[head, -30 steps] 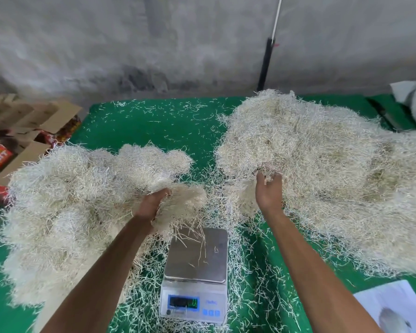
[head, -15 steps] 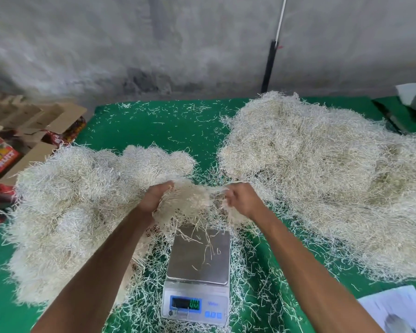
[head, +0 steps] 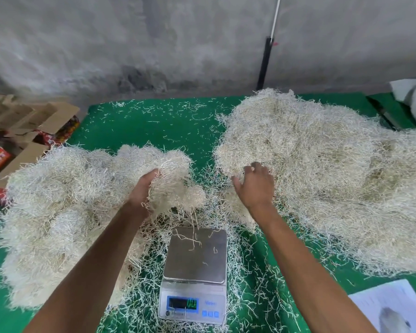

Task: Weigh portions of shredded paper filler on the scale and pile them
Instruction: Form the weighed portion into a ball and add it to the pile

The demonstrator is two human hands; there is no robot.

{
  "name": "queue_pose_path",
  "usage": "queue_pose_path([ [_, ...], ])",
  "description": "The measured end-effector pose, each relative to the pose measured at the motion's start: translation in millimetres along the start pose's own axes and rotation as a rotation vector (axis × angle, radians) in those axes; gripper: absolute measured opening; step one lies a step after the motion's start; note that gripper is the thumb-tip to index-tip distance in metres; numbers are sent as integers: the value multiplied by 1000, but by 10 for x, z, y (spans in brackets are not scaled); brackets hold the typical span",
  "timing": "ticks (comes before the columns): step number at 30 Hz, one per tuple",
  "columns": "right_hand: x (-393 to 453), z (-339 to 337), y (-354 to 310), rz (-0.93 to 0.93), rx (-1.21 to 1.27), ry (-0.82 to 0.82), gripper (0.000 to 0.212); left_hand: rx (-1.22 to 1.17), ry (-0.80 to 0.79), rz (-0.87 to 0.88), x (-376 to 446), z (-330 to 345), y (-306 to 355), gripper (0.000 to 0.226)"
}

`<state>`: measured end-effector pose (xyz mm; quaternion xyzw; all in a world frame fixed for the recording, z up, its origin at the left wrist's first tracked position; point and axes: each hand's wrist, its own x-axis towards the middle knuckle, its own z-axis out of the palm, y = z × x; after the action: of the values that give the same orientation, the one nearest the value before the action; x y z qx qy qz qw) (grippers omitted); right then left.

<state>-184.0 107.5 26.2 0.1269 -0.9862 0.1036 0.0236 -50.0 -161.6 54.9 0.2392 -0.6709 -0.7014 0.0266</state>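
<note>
1. A scale (head: pixel 194 275) is shown nearest on the green mat (head: pixel 159 131); only stray shreds lie on its pan.
2. A clump of shredded paper (head: pixel 175 188) is grasped by the left hand (head: pixel 142 188).
3. The right hand (head: pixel 256 186), fingers spread and released, is laid on the right pile (head: pixel 322 169).
4. The left pile (head: pixel 58 207) lies opposite.

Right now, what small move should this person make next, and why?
Probably close the right hand on a tuft of the right pile: the scale pan holds only stray strands, and the left hand grips a small clump above it.
</note>
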Motion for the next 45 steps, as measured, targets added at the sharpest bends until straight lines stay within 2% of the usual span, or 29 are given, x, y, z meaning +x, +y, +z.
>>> queue_pose_path([
  [2, -93, 37, -202, -144, 185, 137, 45, -30, -15, 59, -14, 109, 120, 52],
  [3, -173, 54, -312, -183, 356, 128, 42, -69, -26, 56, -38, 168, 203, 53],
  [5, -341, 179, -468, -157, 772, -24, 44, -104, -3, 20, -119, 266, 338, 58],
  [6, -449, 253, -547, -83, 970, -108, 47, -58, 21, 29, -147, 293, 354, 63],
  [8, -678, 392, -696, 193, 1308, -296, 54, 4, 32, 101, -289, 338, 357, 70],
  [10, -847, 495, -826, 472, 1648, -487, 58, -116, 48, -19, -384, 401, 369, 77],
  [11, -913, 509, -858, 555, 1828, -561, 58, -130, 38, -25, -405, 434, 342, 69],
  [12, -957, 548, -881, 640, 2006, -602, 56, -42, 18, 29, -395, 471, 272, 57],
  [13, -1003, 533, -898, 688, 2060, -675, 51, 40, 14, 27, -402, 529, 213, 52],
  [14, -1053, 504, -905, 657, 1981, -702, 43, 113, 39, 19, -374, 565, 100, 53],
  [16, -1062, 401, -1024, 731, 1778, -742, 31, 370, 126, -34, -380, 626, -172, 76],
  [17, -1087, 449, -1037, 714, 1604, -655, 33, 538, 116, -34, -408, 635, -309, 80],
  [19, -1104, 413, -1048, 674, 1738, -640, 29, 773, 107, -15, -435, 604, -521, 77],
  [20, -1175, 319, -1071, 496, 1652, -624, 31, 780, 92, -36, -449, 538, -588, 76],
  [22, -1228, 280, -1029, 284, 1378, -465, 48, 497, -20, -118, -555, 380, -745, 69],
  [24, -1246, 313, -937, 72, 885, -190, 49, 94, -144, -170, -685, 219, -856, 57],
  [25, -1262, 309, -904, -5, 704, -71, 47, -28, -157, -185, -741, 137, -931, 52],
  [26, -1289, 331, -880, -79, 598, 2, 47, -82, -98, -203, -770, 71, -1024, 46],
  [27, -1342, 336, -877, -149, 513, 3, 48, -108, 16, -230, -773, 19, -1122, 37],
  [29, -1431, 469, -894, -304, 325, -150, 56, -133, 277, -325, -794, -61, -1294, 15],
  [30, -1485, 574, -885, -369, 217, -253, 61, -135, 340, -369, -825, -101, -1386, 8],
  [32, -1593, 706, -838, -449, 62, -403, 70, -112, 354, -395, -910, -175, -1548, 8],
  [34, -1642, 739, -749, -431, 88, -417, 72, -120, 328, -347, -1020, -255, -1658, 8],
  [36, -1699, 687, -698, -331, 272, -351, 73, -114, 300, -287, -1103, -326, -1709, 9],
  [40, -1825, 611, -680, -106, 636, -76, 57, -141, 211, -219, -1192, -387, -1763, 12],
  [42, -1893, 616, -669, -74, 635, -31, 53, -150, 199, -202, -1227, -406, -1793, 12],
  [45, -1973, 682, -630, -45, 612, -63, 55, -172, 176, -183, -1260, -420, -1853, 11],
])
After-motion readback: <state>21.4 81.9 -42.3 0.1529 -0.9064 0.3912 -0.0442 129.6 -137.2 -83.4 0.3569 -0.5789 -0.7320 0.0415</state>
